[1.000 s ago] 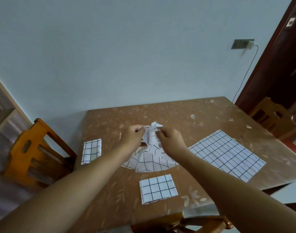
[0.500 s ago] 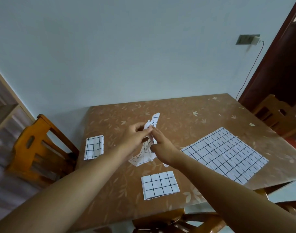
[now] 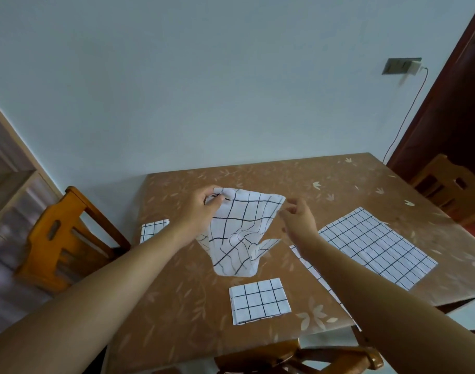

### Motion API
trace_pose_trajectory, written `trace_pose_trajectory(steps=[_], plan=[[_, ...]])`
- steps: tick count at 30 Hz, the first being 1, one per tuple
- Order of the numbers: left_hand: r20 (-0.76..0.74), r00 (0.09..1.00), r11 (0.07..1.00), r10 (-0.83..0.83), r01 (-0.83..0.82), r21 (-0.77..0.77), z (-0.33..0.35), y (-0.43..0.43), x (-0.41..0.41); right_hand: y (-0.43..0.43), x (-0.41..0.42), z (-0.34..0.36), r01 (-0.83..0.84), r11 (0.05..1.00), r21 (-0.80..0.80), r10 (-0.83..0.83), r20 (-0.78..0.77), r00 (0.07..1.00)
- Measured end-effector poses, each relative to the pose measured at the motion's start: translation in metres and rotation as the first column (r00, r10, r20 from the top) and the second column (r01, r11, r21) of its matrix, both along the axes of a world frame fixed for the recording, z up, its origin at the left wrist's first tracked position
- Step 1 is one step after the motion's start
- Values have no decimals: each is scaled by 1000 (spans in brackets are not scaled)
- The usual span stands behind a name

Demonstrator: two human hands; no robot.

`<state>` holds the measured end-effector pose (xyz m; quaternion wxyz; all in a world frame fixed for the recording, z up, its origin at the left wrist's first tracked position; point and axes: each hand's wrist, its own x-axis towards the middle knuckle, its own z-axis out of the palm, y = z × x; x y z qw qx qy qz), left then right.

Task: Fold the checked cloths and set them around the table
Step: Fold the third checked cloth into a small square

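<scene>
Left hand [image 3: 201,209] pinches a hanging checked cloth [image 3: 239,230] by one top corner; right hand [image 3: 298,220] curls beside the other, its grip blurred and unclear. Folding is underway; next, the corners must meet squarely.

A room in a home, brown table [image 3: 258,333] with leaf pictures, wooden chairs [image 3: 60,238] around it, plain pale wall [image 3: 204,90], wall plug [image 3: 401,66] with a wire, dark wooden door [image 3: 452,109]

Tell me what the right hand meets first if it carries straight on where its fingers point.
Probably the checked cloth that the left hand holds up: the right hand points left at its near edge. Depth is unclear.
</scene>
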<state>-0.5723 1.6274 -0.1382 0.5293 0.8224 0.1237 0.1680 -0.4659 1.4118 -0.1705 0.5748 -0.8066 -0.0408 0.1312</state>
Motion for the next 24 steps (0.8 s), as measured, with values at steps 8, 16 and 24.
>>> trace_pose_trajectory(steps=[8,16,24], plan=[[123,992,999,-26,21,47,14,22,-15,-4,21,-10,-29,985,171,60,-179,982],[70,968,951,240,-249,185,1,51,-23,1,14,3,-84,983,166,88,-14,996],[71,958,954,279,-285,96,-4,58,-22,5,7,16,-120,963,243,107,67,992]])
